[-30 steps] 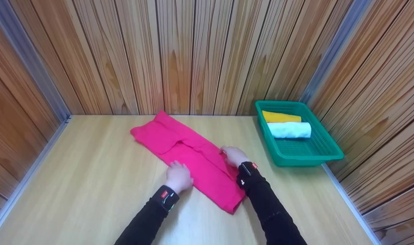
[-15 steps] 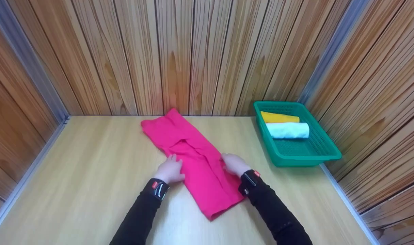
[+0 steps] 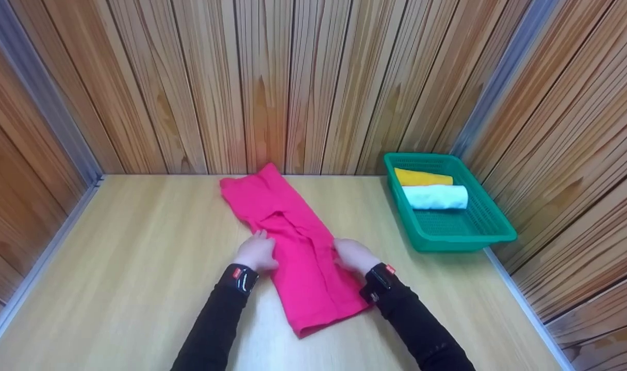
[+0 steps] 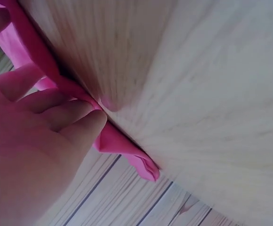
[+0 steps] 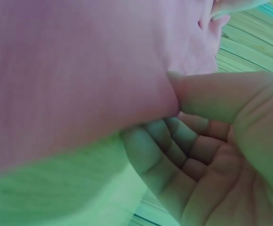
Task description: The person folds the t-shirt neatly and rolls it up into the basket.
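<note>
A bright pink cloth [image 3: 298, 242], folded into a long strip, lies aslant on the table [image 3: 153, 268]. A small gap shows in its folds near the middle; what kind of garment it may be is unclear. At its left edge is my left hand [image 3: 256, 251], whose fairly straight fingers [image 4: 70, 113] touch the edge close to the tabletop. My right hand [image 3: 356, 255] pinches the opposite edge, with the thumb [image 5: 216, 94] on top and bent fingers beneath. The cloth's near end lies between my forearms, while its far end reaches the back wall.
A green plastic basket [image 3: 463, 239] stands at the right against the side wall. Inside lie a rolled white cloth [image 3: 436, 197] and a folded yellow cloth [image 3: 422, 178]. Wood-panelled walls [image 3: 272, 77] enclose the table at the back and sides.
The pink cloth has turned: its far end moved right and its near end left, so it lies more lengthwise. My left hand shifted slightly left and away; my right stayed at the right edge.
</note>
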{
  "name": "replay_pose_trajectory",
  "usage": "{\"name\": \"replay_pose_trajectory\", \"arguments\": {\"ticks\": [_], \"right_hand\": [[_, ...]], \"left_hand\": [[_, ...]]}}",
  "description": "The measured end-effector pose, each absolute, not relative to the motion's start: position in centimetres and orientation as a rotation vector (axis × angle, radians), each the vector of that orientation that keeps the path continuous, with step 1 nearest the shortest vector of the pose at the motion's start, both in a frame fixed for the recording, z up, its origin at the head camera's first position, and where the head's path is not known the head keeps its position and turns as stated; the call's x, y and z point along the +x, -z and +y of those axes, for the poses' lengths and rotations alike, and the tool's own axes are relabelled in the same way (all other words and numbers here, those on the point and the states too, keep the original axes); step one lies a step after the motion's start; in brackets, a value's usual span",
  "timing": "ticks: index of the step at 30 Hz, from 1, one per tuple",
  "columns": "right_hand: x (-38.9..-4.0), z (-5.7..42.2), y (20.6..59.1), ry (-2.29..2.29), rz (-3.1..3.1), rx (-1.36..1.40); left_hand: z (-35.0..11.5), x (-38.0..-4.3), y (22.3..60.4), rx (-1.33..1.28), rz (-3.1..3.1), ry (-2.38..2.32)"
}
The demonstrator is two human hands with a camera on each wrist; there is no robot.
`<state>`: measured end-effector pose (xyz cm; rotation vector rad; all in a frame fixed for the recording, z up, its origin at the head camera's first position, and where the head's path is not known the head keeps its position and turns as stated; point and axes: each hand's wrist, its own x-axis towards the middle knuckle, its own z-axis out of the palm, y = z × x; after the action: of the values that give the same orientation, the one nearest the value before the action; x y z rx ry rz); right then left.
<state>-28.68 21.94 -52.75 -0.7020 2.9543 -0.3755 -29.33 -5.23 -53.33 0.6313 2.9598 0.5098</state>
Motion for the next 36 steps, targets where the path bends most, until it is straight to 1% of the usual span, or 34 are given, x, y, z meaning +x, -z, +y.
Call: {"name": "replay_pose_trajectory", "arguments": {"ticks": [5, 16, 22, 28, 36], "right_hand": [[-28.1, 21.5, 52.5, 0.358, 2.92, -0.723], [-27.0, 20.9, 52.3, 0.297, 2.91, -0.905], [-26.9, 20.6, 52.2, 0.287, 2.893, -0.876], [-27.0, 20.5, 52.2, 0.301, 2.876, -0.914], [-27.3, 21.1, 52.1, 0.406, 2.877, -0.864]], "left_hand": [[-5.1, -30.0, 53.2, 0.609, 2.971, -0.454], [-4.6, -30.5, 52.6, 0.579, 2.969, -0.395], [-4.6, -30.7, 52.6, 0.578, 2.949, -0.412], [-4.6, -30.8, 52.7, 0.57, 2.961, -0.397], [-4.1, -30.1, 53.0, 0.53, 2.984, -0.303]]}}
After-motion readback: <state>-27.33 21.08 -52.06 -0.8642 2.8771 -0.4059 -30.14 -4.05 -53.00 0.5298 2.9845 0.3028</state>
